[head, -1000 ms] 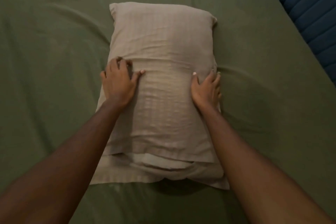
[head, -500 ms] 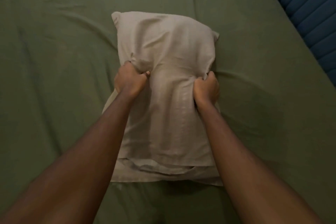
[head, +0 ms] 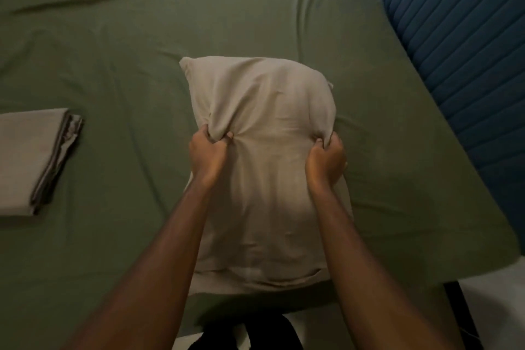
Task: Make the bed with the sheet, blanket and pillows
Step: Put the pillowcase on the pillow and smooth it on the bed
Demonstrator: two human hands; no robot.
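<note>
I've got left hand (head: 207,155) and right hand (head: 326,160) both fisted on bunched pillowcase fabric mid-pillow (head: 264,133) on the green sheet (head: 127,71); risk: they grip cloth only, so lifting may slide the insert out the near open end.

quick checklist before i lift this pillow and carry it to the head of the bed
1. Left hand closed on the pillow: ok, cloth bunched in the fist.
2. Right hand closed on it: ok, gripping the opposite side.
3. Grip on the filling, not only the case: cannot tell.
4. Open end of the case, nearest you, tidy: not ok, it looks rumpled.
5. Green sheet smooth: not ok, creased around the pillow.
6. Folded cloth out of the way: ok, lying apart at the left.
</note>
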